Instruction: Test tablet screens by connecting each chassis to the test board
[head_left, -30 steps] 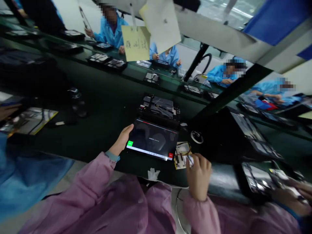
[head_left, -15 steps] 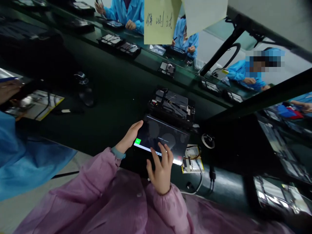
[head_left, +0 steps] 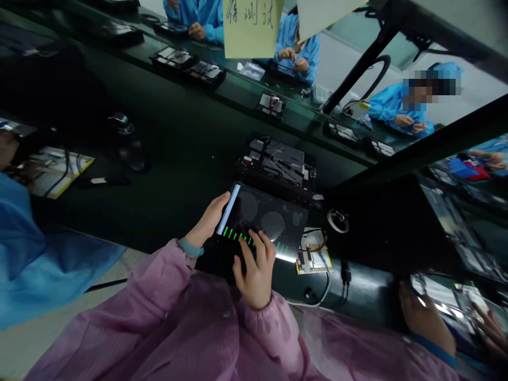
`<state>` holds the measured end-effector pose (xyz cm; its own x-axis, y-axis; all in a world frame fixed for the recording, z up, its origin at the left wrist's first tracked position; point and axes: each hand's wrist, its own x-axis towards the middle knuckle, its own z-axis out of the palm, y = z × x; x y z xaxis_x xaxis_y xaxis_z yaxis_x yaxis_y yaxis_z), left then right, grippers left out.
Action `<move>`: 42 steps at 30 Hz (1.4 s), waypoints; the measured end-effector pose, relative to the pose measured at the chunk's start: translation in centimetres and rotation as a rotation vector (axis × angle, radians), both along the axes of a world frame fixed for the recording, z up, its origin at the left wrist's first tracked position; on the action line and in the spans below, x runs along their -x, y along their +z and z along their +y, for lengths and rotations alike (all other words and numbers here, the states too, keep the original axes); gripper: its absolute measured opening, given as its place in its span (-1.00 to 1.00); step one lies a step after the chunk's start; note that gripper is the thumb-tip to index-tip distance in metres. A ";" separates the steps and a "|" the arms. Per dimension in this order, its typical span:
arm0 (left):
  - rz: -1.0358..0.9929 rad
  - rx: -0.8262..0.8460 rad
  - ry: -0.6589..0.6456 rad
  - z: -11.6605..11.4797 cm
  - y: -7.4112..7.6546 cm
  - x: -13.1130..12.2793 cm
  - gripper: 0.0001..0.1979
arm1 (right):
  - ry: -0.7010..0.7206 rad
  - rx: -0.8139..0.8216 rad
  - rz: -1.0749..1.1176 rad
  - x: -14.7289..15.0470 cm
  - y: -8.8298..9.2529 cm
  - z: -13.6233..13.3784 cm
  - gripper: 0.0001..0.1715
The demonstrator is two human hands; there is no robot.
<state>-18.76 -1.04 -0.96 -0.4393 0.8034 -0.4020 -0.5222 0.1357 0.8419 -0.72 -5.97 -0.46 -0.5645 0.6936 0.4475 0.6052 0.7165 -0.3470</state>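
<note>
A tablet (head_left: 273,211) with a lit, mostly dark screen is tilted in front of me; a row of green marks runs along its lower part, and a pale bar lines its left side. My left hand (head_left: 212,217) grips the tablet by its left edge, thumb along the front. Over the lower middle of the screen is my right hand (head_left: 257,270), fingers spread and holding nothing. Its fingertips are at the glass, though I cannot tell whether they touch. Just behind the tablet lies an opened device (head_left: 278,161) with its inner parts exposed.
A battery-like panel with wires (head_left: 313,251) and a cable (head_left: 346,275) lie to the right. A yellow note (head_left: 252,26) hangs above. Co-workers in blue sit across the bench; a neighbour's hand (head_left: 426,317) works at the right. A black monitor-like shape (head_left: 384,227) stands nearby.
The screen has changed from a green square at the lower left to a row of green marks and a side bar. My right hand has shifted slightly left and up. A neighbour's hands appear at the right.
</note>
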 end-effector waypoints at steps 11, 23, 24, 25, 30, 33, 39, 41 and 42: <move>-0.043 -0.031 -0.046 0.1 -0.6 0.2 -0.46 | 0.033 0.082 -0.011 1.4 6.7 9.3 -0.58; 0.045 -0.171 -0.174 0.0 -0.9 0.3 -0.57 | -0.024 0.204 -0.545 10.9 7.9 14.1 -0.77; 0.028 -0.165 -0.164 0.0 -1.0 0.3 -0.56 | -0.040 0.171 -0.536 10.7 7.9 13.8 -0.76; 0.005 -0.153 -0.151 0.1 -1.0 0.3 -0.53 | -0.045 0.123 -0.520 10.3 7.9 13.4 -0.75; -0.120 -0.060 -0.164 0.0 -1.1 0.4 -0.38 | -0.009 -0.020 -0.314 4.0 6.9 9.5 -0.77; -0.137 -0.006 -0.182 -0.1 -0.8 0.5 -0.39 | -0.090 0.144 -0.085 -2.5 6.6 6.3 -0.82; 0.057 -0.071 -0.193 -0.8 0.2 0.4 -0.50 | -0.337 0.369 0.356 -13.2 7.3 1.9 -0.85; 0.104 -0.024 -0.191 -1.1 0.6 0.3 -0.48 | -0.376 0.357 0.458 -14.7 7.3 1.0 -0.82; 0.113 0.018 -0.176 -1.3 0.8 0.3 -0.45 | -0.384 0.340 0.497 -15.0 7.3 0.7 -0.81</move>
